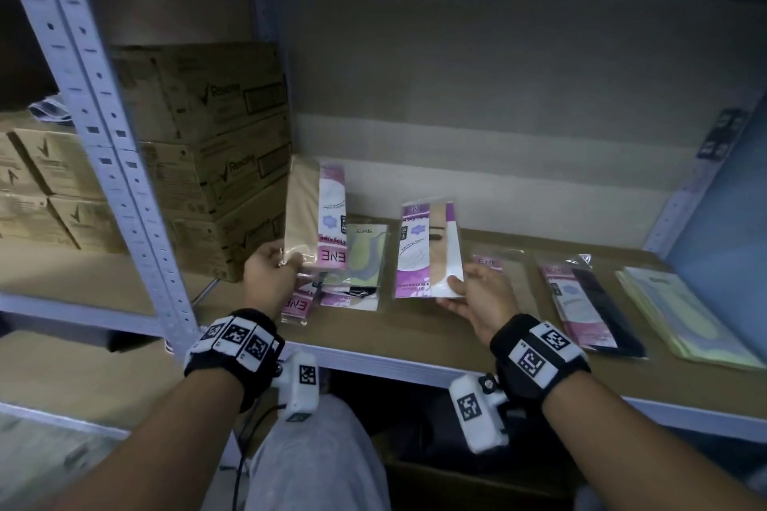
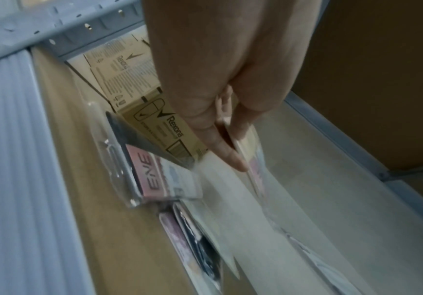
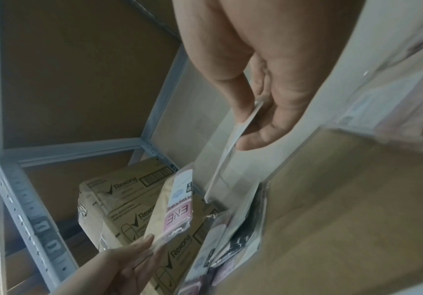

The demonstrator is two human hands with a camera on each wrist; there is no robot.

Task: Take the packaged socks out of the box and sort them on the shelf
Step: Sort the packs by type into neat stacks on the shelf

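We see left hand point(image 1: 267, 270) pinching beige sock pack point(image 1: 315, 216) by its lower edge, upright above shelf point(image 1: 415, 338); right hand point(image 1: 477, 295) pinching second pack point(image 1: 429, 251) likewise.

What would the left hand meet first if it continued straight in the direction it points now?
Probably the stacked cardboard boxes. The left hand, holding a beige sock pack, points up and towards the back of the shelf, and the boxes stand close beside it; depth is unclear.
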